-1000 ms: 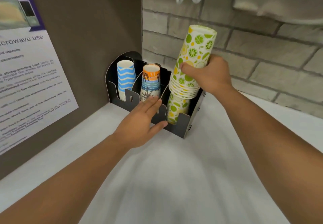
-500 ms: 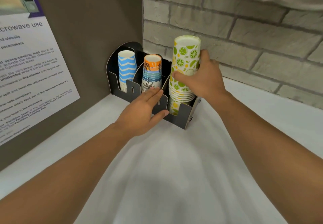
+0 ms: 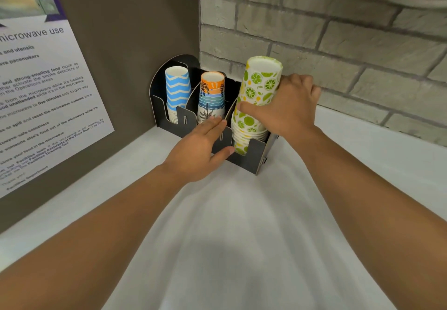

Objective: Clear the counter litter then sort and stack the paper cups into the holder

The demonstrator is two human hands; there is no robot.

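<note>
So the big change: the tall stack of lime-and-lemon print paper cups [image 3: 258, 92] has come down a lot. A second ago it was held up high with a clear gap of its lower cups showing above the slot; now it's sunk into the right-hand compartment of the black slotted three-bay cup holder [image 3: 251, 157], nested over the matching cups already sitting there. Looks to me like this stack is basically seated, so the sorting part is close to done. The white counter [image 3: 242, 237] shows no litter in view either.

The holder sits in the corner, right under both sets of fingers. The right hand [image 3: 287, 108] is wrapped around the middle of the lime stack, thumb across the front face, the other fingers curled round the far side, so it's closed on the cups rather than letting go yet. The left hand [image 3: 198, 150] lies flat against the holder's front wall, fingers straight and pressed together, fingertips [image 3: 217, 122] touching the base of the orange-and-blue palm-tree print cups [image 3: 212, 96] in the middle bay, thumb hooked along the low front edge. I'd guess it's bracing the holder so it doesn't slide.

Beyond the left fingertips, the blue-and-white zigzag cups [image 3: 176, 89] stand in the left bay, untouched.
</note>
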